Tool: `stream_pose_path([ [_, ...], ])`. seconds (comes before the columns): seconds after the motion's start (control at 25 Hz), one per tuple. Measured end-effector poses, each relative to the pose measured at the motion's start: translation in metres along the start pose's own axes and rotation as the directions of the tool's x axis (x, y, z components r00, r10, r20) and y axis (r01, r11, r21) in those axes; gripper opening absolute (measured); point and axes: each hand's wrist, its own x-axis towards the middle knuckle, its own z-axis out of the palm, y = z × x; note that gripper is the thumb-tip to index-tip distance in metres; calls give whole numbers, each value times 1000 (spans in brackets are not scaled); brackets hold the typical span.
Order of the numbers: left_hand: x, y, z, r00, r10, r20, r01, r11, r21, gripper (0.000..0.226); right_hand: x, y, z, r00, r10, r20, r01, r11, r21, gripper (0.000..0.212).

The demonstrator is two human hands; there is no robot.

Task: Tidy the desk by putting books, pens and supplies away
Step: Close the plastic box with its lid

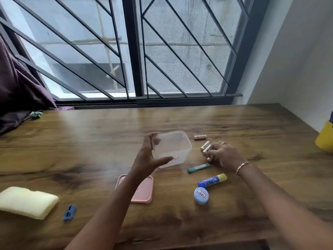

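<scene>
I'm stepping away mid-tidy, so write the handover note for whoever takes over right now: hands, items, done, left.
Left hand grips the clear plastic container, which looks empty and stands on the wooden desk.
Right hand lies over the clustered white-and-gold batteries; grip unclear.
A lone battery lies apart, behind them.
The pink lid is off, by the left forearm.
Done: nothing boxed yet.
Left: batteries, green tube, blue-and-yellow glue stick, round blue tin, blue clip, yellow sponge.
</scene>
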Motion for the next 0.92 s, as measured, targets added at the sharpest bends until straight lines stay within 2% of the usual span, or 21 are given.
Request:
stream_pose_path([
  [0.08,1,0,3,1000,-4,-13,4,1000,5,95,2,5,6,1000,-12,-29,12,1000,-21,31],
  [0.16,2,0,5,1000,5,-5,-5,1000,19,94,2,9,7,998,59,-12,-58,998,10,24],
  [0.2,4,-1,5,1000,12,2,-12,1000,26,92,1,8,3,992,120,-40,-115,988,99,22],
  [0.24,6,-3,6,1000,19,7,-19,999,29,90,0,4,-4,977,167,-130,-133,962,236,19],
  [0.28,8,-4,8,1000,28,12,-28,999,34,88,-1,-3,-15,946,176,-273,-65,926,371,17],
  [0.32,11,-4,10,999,39,20,-40,998,45,87,0,-15,-31,896,142,-420,59,901,430,15],
  [0.36,13,-4,14,998,50,29,-51,997,53,86,4,-31,-48,849,81,-522,169,895,413,15],
  [0.4,15,-3,18,998,58,39,-60,997,55,86,10,-44,-64,839,-6,-543,244,898,367,14],
  [0.44,17,-1,22,997,65,51,-68,996,51,85,16,-58,-79,874,-95,-476,273,907,319,13],
  [0.52,20,4,30,993,88,80,-91,995,34,81,30,-83,-93,951,-238,-199,269,953,142,15],
  [0.6,24,2,34,991,96,95,-97,995,7,81,40,-95,-93,962,-272,32,270,961,58,19],
  [0.64,26,0,34,991,93,92,-93,996,-2,83,43,-97,-90,959,-270,86,263,961,82,19],
  [0.72,27,-4,32,993,83,89,-83,997,0,85,44,-93,-86,956,-281,82,264,948,175,20],
  [0.76,28,-5,31,993,76,91,-77,997,5,84,44,-85,-87,965,-262,15,250,935,252,21],
  [0.84,30,-8,29,994,65,83,-65,998,-4,84,43,-55,-85,968,-84,-237,185,874,448,22],
  [0.88,31,-9,28,996,60,72,-59,998,-11,86,41,-36,-80,949,27,-315,140,858,494,20],
  [0.92,31,-10,27,996,55,63,-55,998,-11,87,39,-19,-72,946,89,-311,71,881,468,20],
])
